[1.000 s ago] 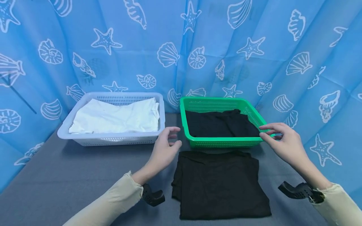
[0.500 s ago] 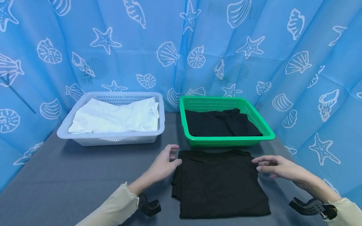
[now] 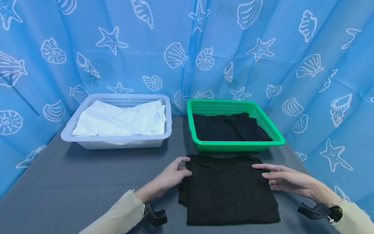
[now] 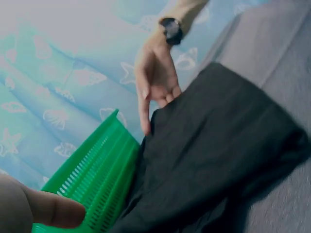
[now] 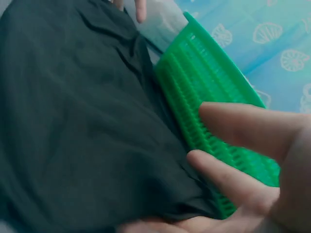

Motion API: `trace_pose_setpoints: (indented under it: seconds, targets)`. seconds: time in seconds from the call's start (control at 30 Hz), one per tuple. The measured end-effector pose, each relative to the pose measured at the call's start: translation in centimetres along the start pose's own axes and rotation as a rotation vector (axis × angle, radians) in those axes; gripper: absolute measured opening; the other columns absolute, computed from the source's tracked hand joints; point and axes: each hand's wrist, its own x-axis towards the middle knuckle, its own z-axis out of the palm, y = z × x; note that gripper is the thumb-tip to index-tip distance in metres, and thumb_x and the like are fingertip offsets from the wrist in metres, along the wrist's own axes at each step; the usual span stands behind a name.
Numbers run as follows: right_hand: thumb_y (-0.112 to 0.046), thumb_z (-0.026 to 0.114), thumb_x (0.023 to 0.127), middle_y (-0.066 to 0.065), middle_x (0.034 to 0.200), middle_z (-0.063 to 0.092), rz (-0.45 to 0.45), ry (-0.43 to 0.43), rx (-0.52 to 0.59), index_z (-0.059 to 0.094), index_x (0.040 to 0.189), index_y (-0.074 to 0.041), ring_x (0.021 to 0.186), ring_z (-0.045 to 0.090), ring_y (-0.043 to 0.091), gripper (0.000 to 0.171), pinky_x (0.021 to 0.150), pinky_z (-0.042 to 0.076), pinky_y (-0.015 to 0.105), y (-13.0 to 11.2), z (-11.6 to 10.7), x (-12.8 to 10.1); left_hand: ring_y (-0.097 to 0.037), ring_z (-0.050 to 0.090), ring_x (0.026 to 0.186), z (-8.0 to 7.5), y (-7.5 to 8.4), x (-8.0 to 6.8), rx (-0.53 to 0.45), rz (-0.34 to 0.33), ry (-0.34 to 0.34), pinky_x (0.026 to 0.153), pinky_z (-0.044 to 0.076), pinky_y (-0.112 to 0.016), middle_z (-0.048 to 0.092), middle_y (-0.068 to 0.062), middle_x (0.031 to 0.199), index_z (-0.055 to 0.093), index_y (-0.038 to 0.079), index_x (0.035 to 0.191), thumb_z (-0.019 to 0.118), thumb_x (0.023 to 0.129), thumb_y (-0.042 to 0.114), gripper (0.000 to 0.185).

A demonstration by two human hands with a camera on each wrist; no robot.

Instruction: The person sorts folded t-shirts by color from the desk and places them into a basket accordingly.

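A folded black garment [image 3: 230,191] lies flat on the grey table in front of the green basket [image 3: 233,148]. My left hand [image 3: 172,175] is at its far left corner, fingertips over the edge and thumb held apart. At the opposite side, my right hand [image 3: 292,182] has its index finger stretched over the far right corner. In the right wrist view the right thumb [image 5: 252,126] and index finger stand apart, while the lower fingers [image 5: 194,223] meet the cloth's edge. More black cloth [image 3: 228,128] lies inside the green basket.
A white basket [image 3: 117,139] with folded white cloth [image 3: 122,120] in it stands at the back left. Behind both baskets hangs a blue curtain [image 3: 140,58] with shell and starfish prints. Grey table surface [image 3: 87,182] spreads left of the garment.
Both hands have come down and nearer from beside the green basket to the sides of the folded black garment, then moved inward to its far corners. The garment and baskets stay put.
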Motion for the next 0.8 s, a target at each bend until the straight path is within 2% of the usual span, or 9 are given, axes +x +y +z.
trace_pose_setpoints:
  seconds: [0.07,0.1,0.2,0.3,0.37,0.47,0.6,0.7,0.8]
  targets:
    - [-0.01,0.025,0.11,0.011,0.151,0.036,-0.008,-0.026,0.035,0.026,0.157,-0.012,0.135,0.04,0.036,0.048,0.109,0.03,0.053,0.2,0.2,0.6,-0.03,0.053,0.104,0.0,0.0,0.1,-0.019,-0.013,-0.04,0.088,0.046,-0.048,0.053,-0.016,0.124,0.042,0.011,0.147,0.06,0.097,0.019,0.053]
    - [-0.01,0.025,0.11,0.01,0.151,0.038,-0.011,-0.03,0.053,0.028,0.157,-0.012,0.135,0.04,0.034,0.047,0.109,0.03,0.053,0.2,0.3,0.8,-0.029,0.052,0.105,0.1,-0.1,0.1,-0.017,-0.015,-0.063,0.088,0.045,-0.048,0.052,-0.015,0.126,0.043,0.013,0.147,0.06,0.097,0.022,0.053]
    - [-0.009,0.026,0.109,0.007,0.15,0.039,-0.022,-0.036,0.104,0.031,0.156,-0.013,0.136,0.039,0.031,0.047,0.11,0.028,0.053,0.4,0.5,1.5,-0.03,0.045,0.123,0.3,-0.4,0.3,0.026,0.002,-0.117,0.098,0.039,-0.052,0.047,-0.011,0.138,0.047,0.018,0.147,0.062,0.097,0.029,0.053]
    - [-0.007,0.027,0.109,0.005,0.151,0.039,-0.027,-0.043,0.138,0.032,0.155,-0.015,0.137,0.038,0.028,0.047,0.111,0.026,0.053,0.6,0.7,2.0,-0.029,0.03,0.139,0.6,-0.7,0.4,0.053,0.047,-0.138,0.108,0.029,-0.055,0.04,-0.006,0.15,0.052,0.019,0.144,0.064,0.096,0.032,0.051]
    - [-0.006,0.028,0.108,0.006,0.151,0.04,-0.024,-0.052,0.131,0.033,0.155,-0.015,0.137,0.038,0.028,0.048,0.111,0.027,0.052,0.7,0.9,2.3,-0.029,0.029,0.14,0.8,-0.8,0.5,0.053,0.07,-0.123,0.109,0.027,-0.055,0.042,-0.006,0.149,0.053,0.016,0.143,0.068,0.094,0.031,0.053]
    - [-0.002,0.031,0.107,0.01,0.148,0.044,-0.03,-0.047,0.112,0.038,0.153,-0.013,0.135,0.042,0.028,0.048,0.11,0.031,0.05,0.9,1.2,2.6,-0.029,0.033,0.139,1.1,-1.0,0.6,0.052,0.122,-0.066,0.109,0.029,-0.053,0.043,-0.01,0.148,0.051,0.009,0.144,0.074,0.09,0.024,0.061]
    - [0.005,0.034,0.104,0.011,0.146,0.047,-0.06,-0.036,0.09,0.043,0.15,-0.011,0.133,0.044,0.028,0.05,0.108,0.034,0.048,1.1,1.6,3.2,-0.027,0.044,0.13,1.1,-1.1,0.7,0.022,0.175,0.017,0.105,0.036,-0.049,0.047,-0.01,0.144,0.049,0.011,0.146,0.078,0.086,0.016,0.067]
    - [0.008,0.035,0.102,0.012,0.146,0.047,-0.065,-0.044,0.077,0.043,0.15,-0.012,0.133,0.044,0.03,0.053,0.107,0.035,0.049,1.2,1.8,3.7,-0.024,0.052,0.12,0.8,-1.0,0.8,-0.004,0.173,0.022,0.1,0.041,-0.048,0.05,-0.007,0.139,0.053,0.017,0.143,0.077,0.084,0.012,0.063]
    - [0.009,0.038,0.101,0.017,0.143,0.049,-0.055,-0.034,0.045,0.043,0.15,-0.01,0.13,0.047,0.033,0.053,0.105,0.038,0.049,1.2,2.0,4.1,-0.025,0.049,0.124,0.7,-1.0,0.9,0.016,0.138,0.01,0.101,0.038,-0.049,0.051,-0.007,0.14,0.058,0.016,0.139,0.076,0.084,0.013,0.057]
